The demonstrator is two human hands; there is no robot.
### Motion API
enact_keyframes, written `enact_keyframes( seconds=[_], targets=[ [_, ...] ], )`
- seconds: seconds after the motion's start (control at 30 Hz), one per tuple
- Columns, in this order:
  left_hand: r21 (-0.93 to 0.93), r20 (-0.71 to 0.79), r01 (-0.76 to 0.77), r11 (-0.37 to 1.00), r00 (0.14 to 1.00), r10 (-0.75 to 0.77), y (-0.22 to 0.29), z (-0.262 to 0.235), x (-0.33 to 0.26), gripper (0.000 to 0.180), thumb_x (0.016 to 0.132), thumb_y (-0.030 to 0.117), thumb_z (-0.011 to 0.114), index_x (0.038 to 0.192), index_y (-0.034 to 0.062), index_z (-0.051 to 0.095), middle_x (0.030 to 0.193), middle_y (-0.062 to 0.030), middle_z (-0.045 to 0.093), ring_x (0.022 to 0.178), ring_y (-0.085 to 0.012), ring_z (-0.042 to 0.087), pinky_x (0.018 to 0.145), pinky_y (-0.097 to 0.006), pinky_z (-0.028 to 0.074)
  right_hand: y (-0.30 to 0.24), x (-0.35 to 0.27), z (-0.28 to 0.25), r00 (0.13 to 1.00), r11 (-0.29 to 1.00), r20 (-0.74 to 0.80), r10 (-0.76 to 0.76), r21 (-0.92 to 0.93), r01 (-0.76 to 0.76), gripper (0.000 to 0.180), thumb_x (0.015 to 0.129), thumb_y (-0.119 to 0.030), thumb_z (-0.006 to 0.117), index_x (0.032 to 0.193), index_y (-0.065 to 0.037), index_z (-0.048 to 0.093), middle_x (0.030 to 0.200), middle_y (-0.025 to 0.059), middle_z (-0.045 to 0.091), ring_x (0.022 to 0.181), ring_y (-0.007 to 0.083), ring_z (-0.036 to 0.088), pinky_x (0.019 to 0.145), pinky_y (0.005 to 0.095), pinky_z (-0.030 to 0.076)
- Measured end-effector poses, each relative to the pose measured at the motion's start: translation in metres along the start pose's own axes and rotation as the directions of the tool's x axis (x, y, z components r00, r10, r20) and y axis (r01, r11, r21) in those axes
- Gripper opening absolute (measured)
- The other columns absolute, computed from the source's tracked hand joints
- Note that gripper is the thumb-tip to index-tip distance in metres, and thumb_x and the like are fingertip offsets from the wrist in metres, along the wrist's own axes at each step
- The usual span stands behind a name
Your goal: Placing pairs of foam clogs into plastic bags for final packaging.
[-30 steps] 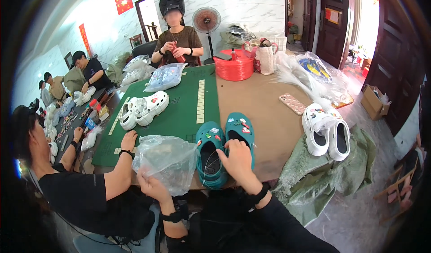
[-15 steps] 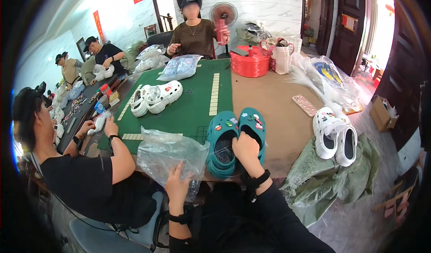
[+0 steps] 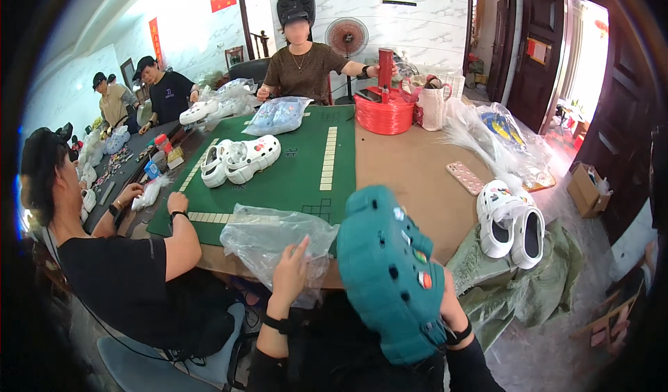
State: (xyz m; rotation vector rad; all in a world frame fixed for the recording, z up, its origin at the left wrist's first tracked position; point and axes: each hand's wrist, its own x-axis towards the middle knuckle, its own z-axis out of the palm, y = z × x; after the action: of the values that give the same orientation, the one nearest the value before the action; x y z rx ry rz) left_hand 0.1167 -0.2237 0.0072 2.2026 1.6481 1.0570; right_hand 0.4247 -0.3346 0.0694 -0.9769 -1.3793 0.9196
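My right hand (image 3: 454, 300) grips a pair of teal clogs (image 3: 390, 274), lifted and tilted so the outer side of one faces up. Colourful charms dot that clog; the other is mostly hidden beneath it. My left hand (image 3: 289, 272) is at the near side of a clear plastic bag (image 3: 268, 235), its fingers fairly straight and the bag's film against them. The thumb's hold is partly hidden. The bag lies crumpled over the table's front edge.
White clogs (image 3: 243, 161) stand on the green mat (image 3: 299, 183); another white pair (image 3: 511, 225) rests right, by a green woven sack (image 3: 539, 274). A phone (image 3: 465, 178), red twine roll (image 3: 383, 117) and bagged clogs (image 3: 278, 116) lie farther off. A co-worker (image 3: 111, 267) sits close left.
My right hand has lifted the teal clogs off the table and turned them over toward me. My left hand and the bag have shifted slightly right. The person opposite has put down a red object.
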Motion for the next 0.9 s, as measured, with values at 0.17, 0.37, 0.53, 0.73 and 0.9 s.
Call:
enact_keyframes(
  seconds=[0.17, 0.37, 0.53, 0.73, 0.9],
  targets=[
    [-0.171, 0.016, -0.188, 0.967, 0.981, 0.193, 0.047, 0.000, 0.045, 0.045, 0.088, 0.012, 0.056, 0.132, 0.0227, 0.052, 0.123, -0.0204, 0.053, 0.104, -0.0405, 0.056, 0.084, -0.042, 0.049, -0.022, -0.025, -0.007, 0.976, 0.980, 0.219, 0.001, -0.192, 0.043, 0.029, 0.087, -0.011, 0.055, 0.113, 0.002, 0.057, 0.098, 0.0118, 0.066, 0.089, 0.0190, 0.063, 0.081, 0.0299, 0.047],
    [-0.522, -0.028, -0.308, 0.795, 0.938, 0.345, 0.072, -0.010, 0.072, 0.042, 0.088, 0.005, 0.053, 0.130, 0.0112, 0.054, 0.122, -0.0139, 0.055, 0.108, -0.0264, 0.054, 0.093, -0.031, 0.042, -0.018, -0.027, -0.009, 0.921, 0.974, 0.386, -0.048, -0.185, 0.129, 0.017, 0.084, -0.012, 0.057, 0.094, 0.002, 0.057, 0.079, 0.0201, 0.058, 0.070, 0.0370, 0.056, 0.063, 0.0369, 0.044],
    [-0.702, 0.077, -0.126, 0.701, 0.965, 0.251, 0.061, -0.008, 0.079, 0.036, 0.089, 0.006, 0.053, 0.124, 0.0088, 0.059, 0.119, -0.0094, 0.056, 0.108, -0.0208, 0.053, 0.092, -0.029, 0.042, -0.018, -0.028, -0.002, 0.913, 0.967, 0.394, -0.103, -0.174, 0.185, 0.020, 0.085, -0.012, 0.055, 0.098, 0.003, 0.057, 0.083, 0.0198, 0.059, 0.073, 0.0338, 0.057, 0.067, 0.0354, 0.044],
    [-0.719, 0.304, 0.152, 0.678, 0.946, 0.111, 0.047, -0.012, 0.067, 0.038, 0.082, -0.001, 0.060, 0.119, 0.0074, 0.062, 0.117, -0.0042, 0.057, 0.085, -0.0088, 0.053, 0.077, -0.022, 0.045, 0.007, -0.030, 0.004, 0.898, 0.998, 0.436, 0.052, -0.038, -0.039, 0.021, 0.089, -0.013, 0.051, 0.102, 0.004, 0.054, 0.085, 0.0186, 0.059, 0.074, 0.0227, 0.055, 0.072, 0.0327, 0.045],
    [-0.708, 0.242, 0.076, 0.702, 0.960, 0.141, 0.044, -0.014, 0.059, 0.039, 0.077, -0.005, 0.063, 0.115, 0.0069, 0.064, 0.114, -0.0027, 0.058, 0.075, -0.0066, 0.051, 0.069, -0.022, 0.045, 0.004, -0.030, 0.008, 0.916, 0.993, 0.389, 0.097, -0.094, -0.066, 0.020, 0.089, -0.012, 0.051, 0.103, 0.003, 0.054, 0.085, 0.0196, 0.057, 0.073, 0.0240, 0.053, 0.071, 0.0337, 0.044]
  ],
)
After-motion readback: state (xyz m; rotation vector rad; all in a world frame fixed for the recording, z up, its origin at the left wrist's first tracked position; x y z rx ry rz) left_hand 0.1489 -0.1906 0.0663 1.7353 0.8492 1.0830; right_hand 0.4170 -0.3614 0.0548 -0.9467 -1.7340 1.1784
